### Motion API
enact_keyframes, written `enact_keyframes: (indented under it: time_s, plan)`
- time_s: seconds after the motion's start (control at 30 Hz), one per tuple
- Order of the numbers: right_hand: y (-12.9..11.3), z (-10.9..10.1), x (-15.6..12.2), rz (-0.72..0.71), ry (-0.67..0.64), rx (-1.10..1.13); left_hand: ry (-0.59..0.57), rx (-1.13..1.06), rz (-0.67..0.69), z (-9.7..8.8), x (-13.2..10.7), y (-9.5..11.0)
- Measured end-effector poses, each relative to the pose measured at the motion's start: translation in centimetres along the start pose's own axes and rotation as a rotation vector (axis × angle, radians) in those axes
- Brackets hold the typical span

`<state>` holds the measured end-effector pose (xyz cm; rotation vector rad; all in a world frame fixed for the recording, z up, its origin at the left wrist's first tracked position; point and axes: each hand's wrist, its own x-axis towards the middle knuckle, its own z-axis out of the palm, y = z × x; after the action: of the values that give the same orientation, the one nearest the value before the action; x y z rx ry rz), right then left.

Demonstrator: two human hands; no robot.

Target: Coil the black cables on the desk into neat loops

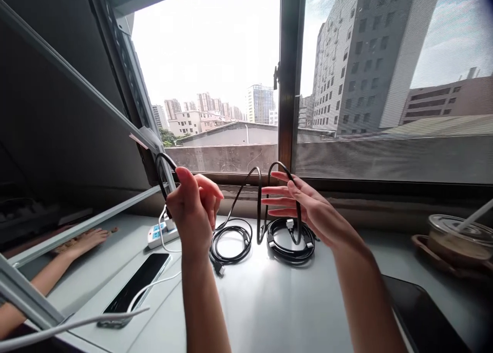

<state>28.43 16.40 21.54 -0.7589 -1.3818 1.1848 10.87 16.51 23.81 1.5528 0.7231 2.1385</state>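
Observation:
My left hand [194, 199] is closed, thumb up, around a black cable [259, 204]. One loop of that cable rises behind the hand on its left side, and another part hangs in bends between my two hands. My right hand [304, 201] has its fingers stretched out and spread, with the cable passing over and beside it near the thumb. On the table below lie two coiled black cables: a smaller coil [216, 248] at left with a plug end, and a thicker coil [285, 258] beneath my right hand, with light-coloured connectors showing.
A white power strip [156, 235] and a phone [140, 281] with a white cord lie left. Beyond a metal frame bar [92, 222] rests another person's hand [87, 240]. At right are a dark flat device [423, 312] and a lidded cup [458, 240] with a straw. The window stands behind.

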Motion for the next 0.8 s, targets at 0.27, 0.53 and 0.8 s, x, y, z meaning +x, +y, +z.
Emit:
enact_keyframes:
  time_s: [0.27, 0.53, 0.8]
  plan:
    - [0.5, 1.8, 0.0, 0.011, -0.063, -0.059, -0.118, -0.067, -0.039, 1.0, -0.3, -0.1]
    - [1.2, 2.5, 1.0, -0.026, 0.109, 0.106, -0.163, -0.096, -0.128, 2.6, -1.0, 0.1]
    - [-0.7, 1.9, -0.3, -0.077, 0.185, 0.071, -0.158, -0.054, -0.202, 2.3, -0.5, -0.8]
